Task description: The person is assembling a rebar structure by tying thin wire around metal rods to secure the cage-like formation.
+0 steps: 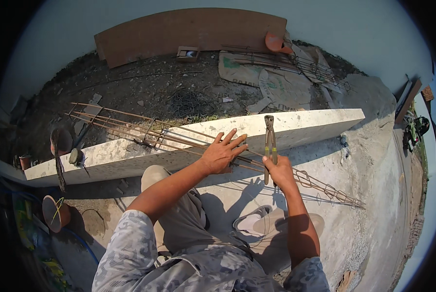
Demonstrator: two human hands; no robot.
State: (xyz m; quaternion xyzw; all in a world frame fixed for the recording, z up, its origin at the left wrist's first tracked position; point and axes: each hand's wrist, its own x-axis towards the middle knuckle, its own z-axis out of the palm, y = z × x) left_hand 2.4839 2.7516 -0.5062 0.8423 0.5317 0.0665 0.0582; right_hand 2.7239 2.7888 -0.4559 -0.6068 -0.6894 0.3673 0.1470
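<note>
A long cage of thin rusty steel rods with bent stirrups (152, 132) lies slantwise over a low pale concrete wall (320, 119). Its right end reaches down toward the ground. My left hand (222, 155) rests on top of the rods near the middle, fingers spread, holding nothing that I can see. To its right, my right hand (280, 173) is wrapped round the handles of a pair of end-cutting pincers (269, 134). The pincers stand jaws up, away from me, in front of the wall's top. Part of the cage is hidden under both hands.
Coiled dark wire (192, 103) lies on the dirt beyond the wall. Farther back are more rebar pieces (276, 61), printed sacks (288, 92), an orange bucket (275, 43) and a leaning brown board (193, 31). A stone (75, 156) sits on the wall's left part; another bucket (54, 214) stands below.
</note>
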